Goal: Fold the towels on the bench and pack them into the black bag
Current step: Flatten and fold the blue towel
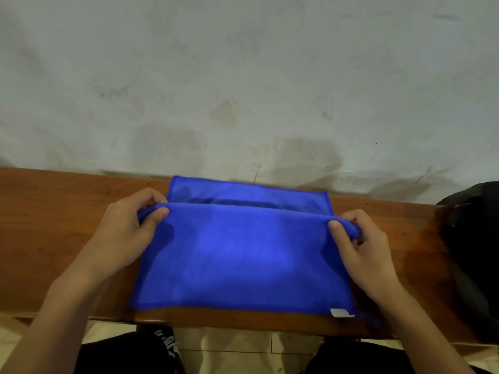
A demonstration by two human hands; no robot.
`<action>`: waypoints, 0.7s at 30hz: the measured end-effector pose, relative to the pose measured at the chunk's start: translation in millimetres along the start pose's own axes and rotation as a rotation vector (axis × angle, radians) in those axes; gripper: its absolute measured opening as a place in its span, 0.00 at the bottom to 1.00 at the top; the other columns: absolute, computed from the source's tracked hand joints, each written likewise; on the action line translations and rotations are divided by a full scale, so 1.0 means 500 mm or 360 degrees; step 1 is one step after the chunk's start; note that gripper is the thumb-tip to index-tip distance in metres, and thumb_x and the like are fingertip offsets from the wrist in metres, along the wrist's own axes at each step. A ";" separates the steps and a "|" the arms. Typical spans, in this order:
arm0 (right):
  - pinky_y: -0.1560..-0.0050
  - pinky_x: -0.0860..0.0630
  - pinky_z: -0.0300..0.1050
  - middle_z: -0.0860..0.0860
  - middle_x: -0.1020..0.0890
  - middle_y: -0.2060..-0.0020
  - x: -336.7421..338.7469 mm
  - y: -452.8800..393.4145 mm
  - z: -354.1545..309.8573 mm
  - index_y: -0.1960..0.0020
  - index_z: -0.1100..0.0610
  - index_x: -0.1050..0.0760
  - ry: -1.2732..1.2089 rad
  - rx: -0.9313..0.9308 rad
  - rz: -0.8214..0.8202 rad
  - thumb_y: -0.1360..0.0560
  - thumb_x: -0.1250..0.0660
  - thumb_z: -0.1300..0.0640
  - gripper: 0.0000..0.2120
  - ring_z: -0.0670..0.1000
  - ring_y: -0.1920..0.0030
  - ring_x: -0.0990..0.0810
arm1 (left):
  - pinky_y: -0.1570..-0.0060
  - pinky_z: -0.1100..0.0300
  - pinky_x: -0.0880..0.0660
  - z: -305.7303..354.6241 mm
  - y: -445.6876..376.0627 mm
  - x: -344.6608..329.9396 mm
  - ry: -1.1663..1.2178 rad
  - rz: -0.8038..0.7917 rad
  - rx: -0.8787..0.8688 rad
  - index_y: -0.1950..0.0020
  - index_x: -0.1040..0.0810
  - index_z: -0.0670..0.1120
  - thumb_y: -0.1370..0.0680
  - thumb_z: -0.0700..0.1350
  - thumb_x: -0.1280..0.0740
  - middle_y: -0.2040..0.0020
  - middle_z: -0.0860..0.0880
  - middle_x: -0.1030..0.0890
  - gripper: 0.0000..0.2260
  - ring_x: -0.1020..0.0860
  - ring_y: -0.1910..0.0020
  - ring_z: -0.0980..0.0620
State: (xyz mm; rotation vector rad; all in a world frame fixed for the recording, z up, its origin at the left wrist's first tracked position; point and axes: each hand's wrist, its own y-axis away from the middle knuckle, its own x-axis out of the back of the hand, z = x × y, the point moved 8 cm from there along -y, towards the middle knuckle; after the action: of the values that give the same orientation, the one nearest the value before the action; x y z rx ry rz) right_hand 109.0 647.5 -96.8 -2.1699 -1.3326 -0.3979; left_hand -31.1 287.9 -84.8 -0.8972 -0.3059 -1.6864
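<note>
A blue towel (243,255) lies on the brown wooden bench (54,217), its near part doubled over so a fold ridge runs across it. My left hand (129,228) pinches the left end of that ridge. At the right end, my right hand (364,247) pinches the same fold. The far strip of towel lies flat against the wall. A white label sits at the towel's near right corner. The black bag (475,238) stands on the bench at the right edge of view, only partly visible.
A stained pale wall (243,90) rises directly behind the bench. Below the bench's front edge are tiled floor (232,344) and my legs in dark clothing. Bare bench wood shows on both sides of the towel.
</note>
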 end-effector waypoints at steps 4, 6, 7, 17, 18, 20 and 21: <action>0.67 0.31 0.30 0.48 0.22 0.63 0.025 -0.004 0.000 0.56 0.55 0.27 -0.0191 -0.0176 0.0195 0.21 0.34 0.58 0.05 0.40 0.65 0.25 | 0.65 0.71 0.32 0.016 0.003 0.016 0.0360 0.0171 0.0114 0.58 0.22 0.52 0.20 0.45 0.34 0.62 0.59 0.20 0.07 0.25 0.64 0.63; 0.68 0.31 0.30 0.48 0.23 0.67 0.034 -0.006 -0.002 0.57 0.54 0.28 -0.0244 -0.0210 0.0264 0.20 0.35 0.57 0.06 0.40 0.67 0.25 | 0.67 0.71 0.32 0.026 0.003 0.014 0.0446 0.0216 0.0152 0.57 0.22 0.51 0.19 0.43 0.37 0.62 0.56 0.20 0.09 0.26 0.64 0.62; 0.68 0.31 0.30 0.46 0.23 0.68 0.036 -0.007 -0.003 0.57 0.54 0.28 -0.0279 -0.0230 0.0292 0.20 0.36 0.57 0.07 0.39 0.68 0.26 | 0.66 0.71 0.32 0.029 0.003 0.013 0.0495 0.0242 0.0171 0.57 0.22 0.51 0.19 0.42 0.37 0.62 0.55 0.20 0.09 0.26 0.64 0.62; 0.59 0.22 0.43 0.47 0.14 0.61 0.015 -0.011 0.088 0.48 0.55 0.20 -0.0525 -0.0730 0.0174 0.22 0.30 0.55 0.05 0.49 0.59 0.18 | 0.57 0.57 0.25 -0.040 0.017 -0.035 0.0848 0.0143 0.0800 0.52 0.23 0.47 0.23 0.38 0.31 0.54 0.42 0.17 0.05 0.20 0.56 0.48; 0.56 0.21 0.44 0.49 0.14 0.60 0.016 -0.010 0.098 0.46 0.53 0.20 -0.0476 -0.0751 0.0187 0.23 0.29 0.56 0.06 0.48 0.57 0.17 | 0.59 0.58 0.24 -0.041 0.020 -0.041 0.0866 0.0098 0.0836 0.50 0.24 0.46 0.23 0.36 0.31 0.53 0.41 0.18 0.07 0.20 0.58 0.48; 0.58 0.21 0.36 0.49 0.15 0.59 0.022 -0.011 0.105 0.43 0.52 0.21 -0.0322 -0.0721 0.0193 0.24 0.28 0.57 0.10 0.45 0.56 0.17 | 0.62 0.61 0.22 -0.037 0.021 -0.047 0.0836 0.0026 0.0827 0.44 0.26 0.45 0.25 0.33 0.30 0.53 0.43 0.18 0.13 0.20 0.60 0.51; 0.59 0.23 0.32 0.48 0.15 0.58 0.025 -0.013 0.103 0.44 0.52 0.21 -0.0221 -0.0686 0.0187 0.24 0.28 0.58 0.10 0.43 0.56 0.17 | 0.63 0.61 0.22 -0.035 0.020 -0.047 0.0797 0.0020 0.0811 0.41 0.27 0.44 0.25 0.33 0.30 0.53 0.44 0.18 0.15 0.20 0.59 0.51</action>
State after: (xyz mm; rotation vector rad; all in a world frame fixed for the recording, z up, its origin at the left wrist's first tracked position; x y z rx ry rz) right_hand 107.2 689.6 -129.8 -2.6594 -1.2721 -0.5356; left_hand -27.4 290.5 -115.5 -0.0928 -0.3603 -1.6495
